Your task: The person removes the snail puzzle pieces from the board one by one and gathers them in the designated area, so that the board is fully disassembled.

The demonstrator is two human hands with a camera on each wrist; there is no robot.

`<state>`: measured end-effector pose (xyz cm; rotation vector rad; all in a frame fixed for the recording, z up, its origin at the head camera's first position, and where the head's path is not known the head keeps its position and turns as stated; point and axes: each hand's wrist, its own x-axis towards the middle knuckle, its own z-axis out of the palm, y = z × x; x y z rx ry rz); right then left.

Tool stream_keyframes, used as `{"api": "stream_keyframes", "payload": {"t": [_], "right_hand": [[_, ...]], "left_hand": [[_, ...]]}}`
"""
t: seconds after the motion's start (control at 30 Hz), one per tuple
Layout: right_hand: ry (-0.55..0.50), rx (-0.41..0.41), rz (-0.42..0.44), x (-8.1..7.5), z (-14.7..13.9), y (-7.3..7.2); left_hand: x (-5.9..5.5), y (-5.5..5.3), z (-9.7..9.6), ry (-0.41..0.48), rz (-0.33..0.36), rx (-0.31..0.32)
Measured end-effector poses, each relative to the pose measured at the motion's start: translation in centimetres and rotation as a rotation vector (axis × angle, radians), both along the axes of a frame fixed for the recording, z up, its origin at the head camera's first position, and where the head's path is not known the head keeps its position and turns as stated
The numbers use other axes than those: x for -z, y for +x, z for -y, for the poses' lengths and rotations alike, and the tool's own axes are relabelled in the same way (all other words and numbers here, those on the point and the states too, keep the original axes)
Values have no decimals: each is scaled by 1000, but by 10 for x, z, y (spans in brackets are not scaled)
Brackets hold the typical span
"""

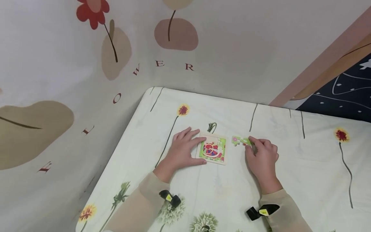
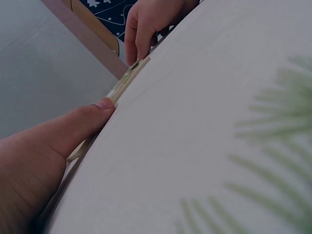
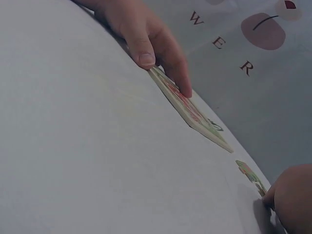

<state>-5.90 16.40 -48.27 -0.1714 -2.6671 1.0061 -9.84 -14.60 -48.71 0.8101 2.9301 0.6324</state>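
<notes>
A square wooden puzzle board [image 1: 214, 150] with a colourful picture in a pale frame lies on the cloth. My left hand [image 1: 182, 149], fingers spread, rests at its left side. The index fingertip touches the upper left corner and the thumb [image 2: 102, 106] lies along the lower left edge. To the right of the board is a short strip of green puzzle pieces [image 1: 236, 140], with a pink flower at its left end. My right hand [image 1: 263, 157] pinches the strip's right end between thumb and index finger, partly hiding it. In the right wrist view a gap separates strip [image 3: 248, 171] and board [image 3: 187, 108].
The bed-like surface [image 1: 226, 193] wears a white cloth printed with flowers. A wall covering [image 1: 232, 58] with printed flowers and letters rises behind and to the left. Dark patterned fabric [image 1: 342, 90] hangs at the back right. Each sleeve carries a small black wrist device [image 1: 171, 198].
</notes>
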Motion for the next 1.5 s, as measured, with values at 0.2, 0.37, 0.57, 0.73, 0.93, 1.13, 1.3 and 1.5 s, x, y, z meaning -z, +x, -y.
{"api": "stream_keyframes", "payload": {"t": [0.2, 0.37, 0.57, 0.73, 0.93, 1.13, 1.3, 1.5], "right_hand": [[-5, -2, -8, -1, 1, 0], [-2, 1, -7, -2, 1, -1], [8, 0, -7, -3, 2, 0], [-4, -3, -5, -4, 3, 0], [-24, 22, 50, -6, 2, -1], [-33, 44, 63, -5, 2, -2], [-3, 23, 14, -3, 8, -1], [34, -42, -31, -3, 22, -2]], "left_hand": [[-1, 0, 0, -16, -5, -3], [-3, -1, 0, -16, -6, -6], [-4, 0, 1, -13, 6, -7], [-4, 1, 1, -11, 8, -10], [-5, 1, 0, -7, 12, -6], [-5, 1, -1, -8, 15, -2], [-5, 1, -2, -12, 13, -2], [-6, 1, -2, 1, 13, -8]]}}
